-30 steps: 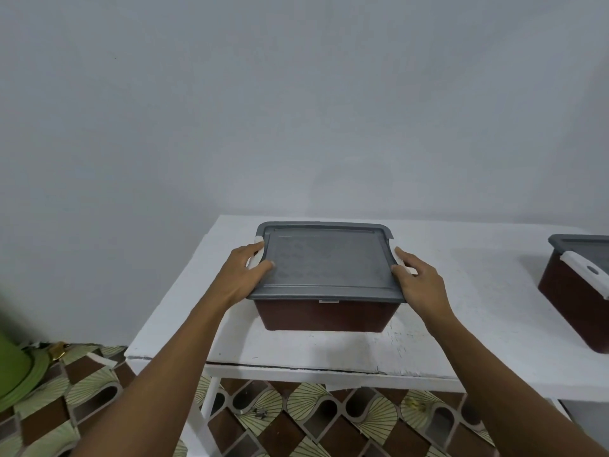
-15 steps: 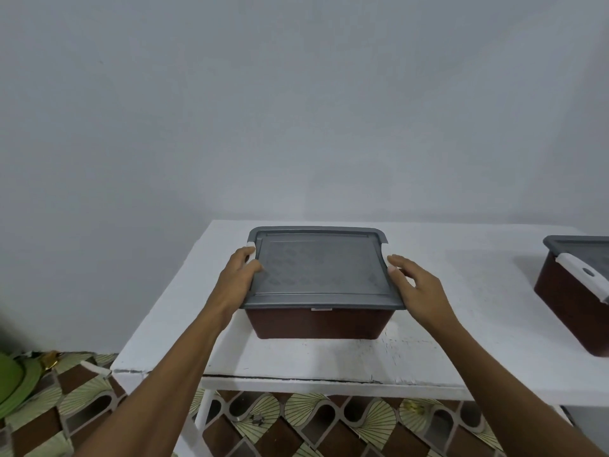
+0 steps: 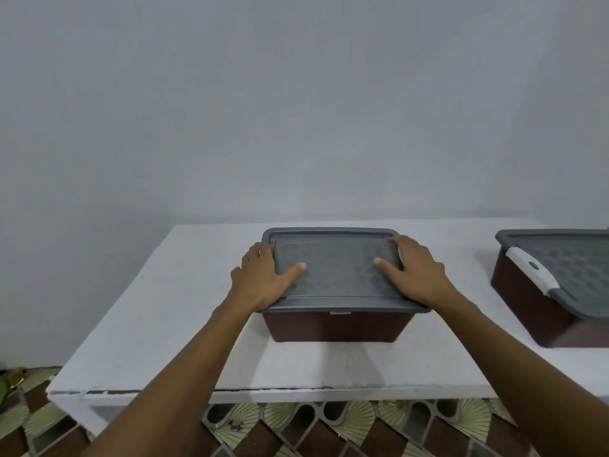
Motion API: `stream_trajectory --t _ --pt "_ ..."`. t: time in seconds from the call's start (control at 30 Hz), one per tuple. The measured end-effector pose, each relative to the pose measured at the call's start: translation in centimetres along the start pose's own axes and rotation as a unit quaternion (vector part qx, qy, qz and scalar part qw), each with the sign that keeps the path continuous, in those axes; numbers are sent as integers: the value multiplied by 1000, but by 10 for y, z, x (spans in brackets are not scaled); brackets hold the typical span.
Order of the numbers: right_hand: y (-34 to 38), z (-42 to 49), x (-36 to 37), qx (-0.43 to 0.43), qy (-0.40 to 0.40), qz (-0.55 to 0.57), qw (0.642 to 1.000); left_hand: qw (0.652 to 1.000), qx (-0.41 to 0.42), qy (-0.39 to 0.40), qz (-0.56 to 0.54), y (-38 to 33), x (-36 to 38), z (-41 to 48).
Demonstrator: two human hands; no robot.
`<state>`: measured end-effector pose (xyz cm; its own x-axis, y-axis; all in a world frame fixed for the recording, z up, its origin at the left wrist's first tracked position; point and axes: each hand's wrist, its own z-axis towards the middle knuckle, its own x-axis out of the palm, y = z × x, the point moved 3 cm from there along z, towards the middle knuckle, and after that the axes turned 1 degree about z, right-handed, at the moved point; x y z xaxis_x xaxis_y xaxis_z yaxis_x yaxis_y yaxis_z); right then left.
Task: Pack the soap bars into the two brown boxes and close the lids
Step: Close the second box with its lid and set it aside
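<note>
Head view: white table (image 3: 164,324) against grey wall (image 3: 296,110); left hand (image 3: 260,278), right hand (image 3: 418,272) open, apart, on lid (image 3: 336,272).

no readable text, labels or numbers anywhere in view

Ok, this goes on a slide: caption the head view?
The left hand and right hand rest on the grey lid of a brown box on a white table; second box at right.

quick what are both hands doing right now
Left hand: open, pressing on the left side of the grey lid.
Right hand: open, pressing on the lid's right side.
</note>
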<state>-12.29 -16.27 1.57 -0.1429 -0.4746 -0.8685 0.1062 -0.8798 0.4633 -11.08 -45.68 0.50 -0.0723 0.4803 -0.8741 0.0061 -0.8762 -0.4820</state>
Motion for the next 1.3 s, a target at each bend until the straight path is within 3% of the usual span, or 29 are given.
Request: stream_trajectory --t 0.1,0.2,0.27,0.37,0.5,0.6,0.67,0.77,1.3 --pt "-11 18 4 10 89 -69 994 994 24 38 99 -10 2 22" --pt "-18 21 9 28 109 -88 990 985 40 50 158 -9 4 34" --pt "-17 19 9 31 107 -96 989 990 48 43 127 -5 6 33" --pt "-14 14 8 32 112 -74 990 998 55 11 -13 -5 -3 28" --pt "-11 -9 5 1 128 -88 988 997 56 27 35 -9 0 -8" --pt "-13 -23 8 -18 42 17 999 995 31 -58 -77 -1 6 -37" --pt "-13 -22 8 -34 -78 154 984 983 26 -129 -126 3 8 -35" --pt "-16 -8 11 -52 -184 209 959 978 31 -155 -137 6 10 -13" --pt "-20 184 40 -42 -146 151 977 983 31 -142 -108 13 13 176"
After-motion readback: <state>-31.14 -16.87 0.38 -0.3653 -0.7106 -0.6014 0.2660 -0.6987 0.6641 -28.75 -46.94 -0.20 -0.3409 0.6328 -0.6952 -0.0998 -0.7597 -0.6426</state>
